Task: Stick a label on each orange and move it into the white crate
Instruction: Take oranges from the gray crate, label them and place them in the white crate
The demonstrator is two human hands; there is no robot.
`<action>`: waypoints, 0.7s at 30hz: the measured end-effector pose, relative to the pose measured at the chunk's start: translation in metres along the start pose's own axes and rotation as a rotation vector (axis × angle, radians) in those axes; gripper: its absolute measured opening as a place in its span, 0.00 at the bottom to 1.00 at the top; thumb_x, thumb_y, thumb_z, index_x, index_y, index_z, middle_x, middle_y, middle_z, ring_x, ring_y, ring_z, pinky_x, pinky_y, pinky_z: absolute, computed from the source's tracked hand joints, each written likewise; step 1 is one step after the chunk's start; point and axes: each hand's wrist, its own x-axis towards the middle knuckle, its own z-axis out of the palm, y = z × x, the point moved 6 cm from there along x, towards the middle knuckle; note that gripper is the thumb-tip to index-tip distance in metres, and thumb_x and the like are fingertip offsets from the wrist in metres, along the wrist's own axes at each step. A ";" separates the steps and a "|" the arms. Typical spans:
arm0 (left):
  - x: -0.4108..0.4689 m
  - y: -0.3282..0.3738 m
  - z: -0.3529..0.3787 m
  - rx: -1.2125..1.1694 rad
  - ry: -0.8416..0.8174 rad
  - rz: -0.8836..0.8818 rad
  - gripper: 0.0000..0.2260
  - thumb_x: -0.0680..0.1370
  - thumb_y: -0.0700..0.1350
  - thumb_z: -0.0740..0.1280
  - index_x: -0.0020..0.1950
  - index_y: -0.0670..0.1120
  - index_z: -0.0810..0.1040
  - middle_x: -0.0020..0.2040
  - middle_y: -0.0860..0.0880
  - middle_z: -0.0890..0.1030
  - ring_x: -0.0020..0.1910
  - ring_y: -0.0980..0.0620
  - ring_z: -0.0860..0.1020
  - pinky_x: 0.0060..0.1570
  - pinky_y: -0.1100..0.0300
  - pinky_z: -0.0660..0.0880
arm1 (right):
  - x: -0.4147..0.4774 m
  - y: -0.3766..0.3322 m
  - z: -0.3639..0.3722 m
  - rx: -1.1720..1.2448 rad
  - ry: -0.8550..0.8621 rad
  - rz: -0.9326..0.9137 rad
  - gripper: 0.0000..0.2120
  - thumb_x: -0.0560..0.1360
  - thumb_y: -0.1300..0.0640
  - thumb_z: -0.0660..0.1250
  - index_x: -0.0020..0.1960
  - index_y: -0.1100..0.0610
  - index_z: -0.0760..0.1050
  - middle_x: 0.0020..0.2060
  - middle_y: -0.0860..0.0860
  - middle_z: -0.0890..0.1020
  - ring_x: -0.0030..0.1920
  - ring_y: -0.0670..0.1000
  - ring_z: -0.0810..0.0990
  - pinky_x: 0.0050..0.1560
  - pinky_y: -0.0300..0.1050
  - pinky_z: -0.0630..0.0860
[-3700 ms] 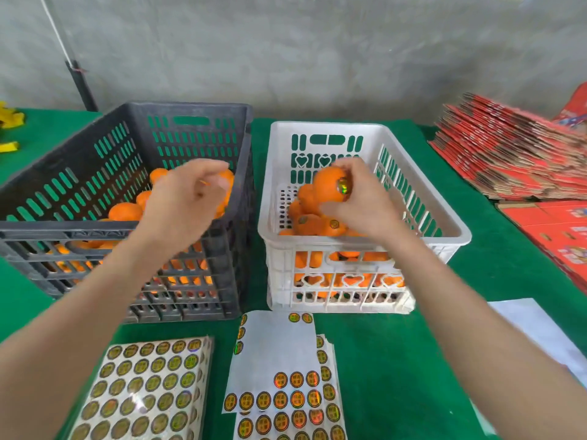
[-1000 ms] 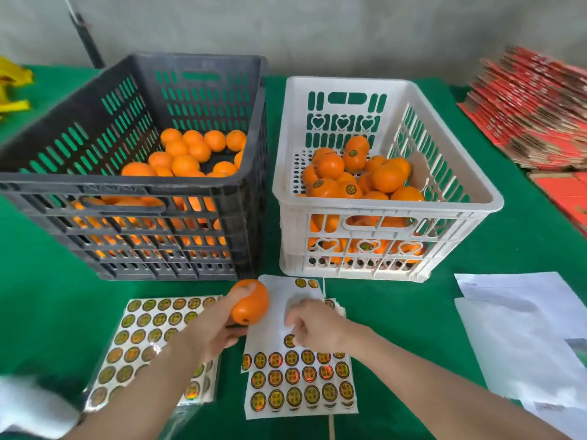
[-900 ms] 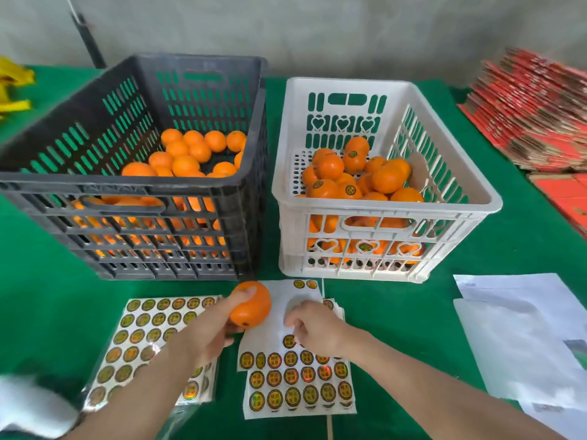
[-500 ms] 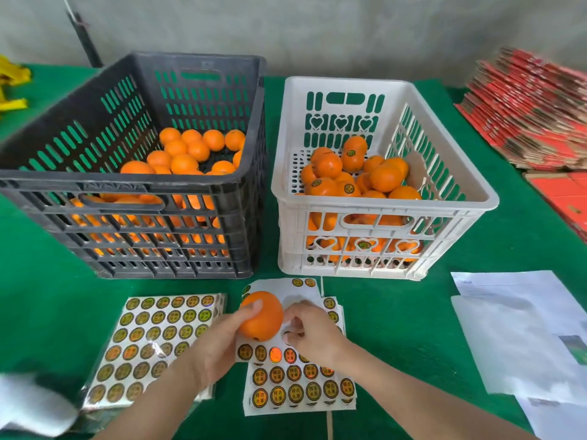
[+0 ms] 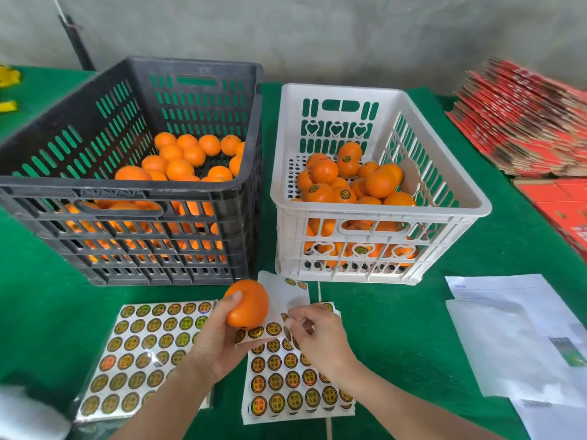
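Observation:
My left hand (image 5: 219, 338) grips an orange (image 5: 247, 303) above the near edge of the green table. Just to its right, my right hand (image 5: 317, 335) pinches at a round label on the partly used sticker sheet (image 5: 292, 385); its fingertips hide the label itself. The white crate (image 5: 374, 214) stands behind, holding several labelled oranges (image 5: 343, 182). The black crate (image 5: 133, 198) on the left holds several plain oranges (image 5: 181, 160).
A full sheet of gold round labels (image 5: 139, 354) lies at the lower left. White papers (image 5: 521, 338) lie at the lower right. Stacks of flat red cartons (image 5: 521, 122) fill the far right. A dark pole (image 5: 76, 39) leans at the back left.
The labelled orange went into the white crate. My left hand brought a fresh orange down over the sticker sheet, and my right hand moved onto the sheet and now pinches at a label.

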 end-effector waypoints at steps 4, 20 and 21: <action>0.002 -0.001 0.005 0.006 -0.101 -0.022 0.53 0.38 0.53 0.84 0.61 0.46 0.71 0.44 0.40 0.85 0.42 0.40 0.84 0.36 0.49 0.80 | 0.003 0.003 -0.002 0.144 -0.003 0.117 0.08 0.73 0.62 0.70 0.52 0.58 0.82 0.39 0.42 0.76 0.36 0.33 0.74 0.42 0.22 0.67; 0.001 0.001 0.002 0.052 -0.145 -0.031 0.52 0.37 0.55 0.83 0.59 0.47 0.73 0.42 0.42 0.85 0.40 0.42 0.84 0.35 0.51 0.80 | -0.008 -0.003 -0.011 0.198 0.048 0.109 0.10 0.71 0.64 0.71 0.35 0.52 0.78 0.33 0.44 0.79 0.34 0.36 0.75 0.39 0.28 0.70; 0.000 0.004 0.001 0.105 -0.166 -0.035 0.51 0.37 0.55 0.83 0.59 0.47 0.73 0.43 0.43 0.85 0.41 0.44 0.84 0.37 0.52 0.79 | -0.009 -0.002 -0.012 0.177 0.025 0.108 0.11 0.73 0.65 0.70 0.36 0.51 0.78 0.34 0.44 0.79 0.35 0.36 0.74 0.40 0.28 0.70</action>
